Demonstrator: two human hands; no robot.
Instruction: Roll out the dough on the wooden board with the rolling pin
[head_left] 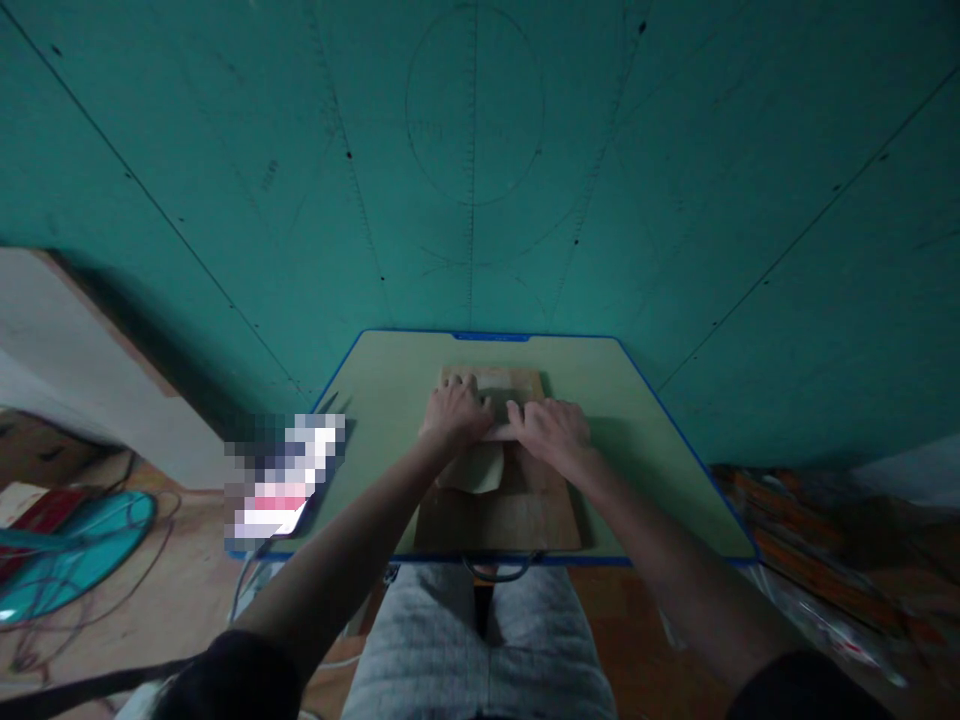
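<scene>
A wooden board [499, 525] lies on a small pale table with a blue edge. On it is a thin, pale, flat sheet [476, 472] that looks like rolled dough; part of it shows beyond my hands. A slim, light rolling pin [500, 433] lies crosswise over the sheet, its middle visible between my hands. My left hand [456, 410] is closed over the pin's left end, knuckles up. My right hand [553, 428] is closed over its right end, thumb pointing inward. Both hands hide the pin's ends.
The table [637, 480] stands against a green wall [472, 150]. A phone or tablet with a blurred screen [292, 485] rests at its left edge, near a dark pointed object [328, 402]. A metal handle [499, 572] hangs off the board's near edge. Cables and a turquoise round object [112, 535] lie at left.
</scene>
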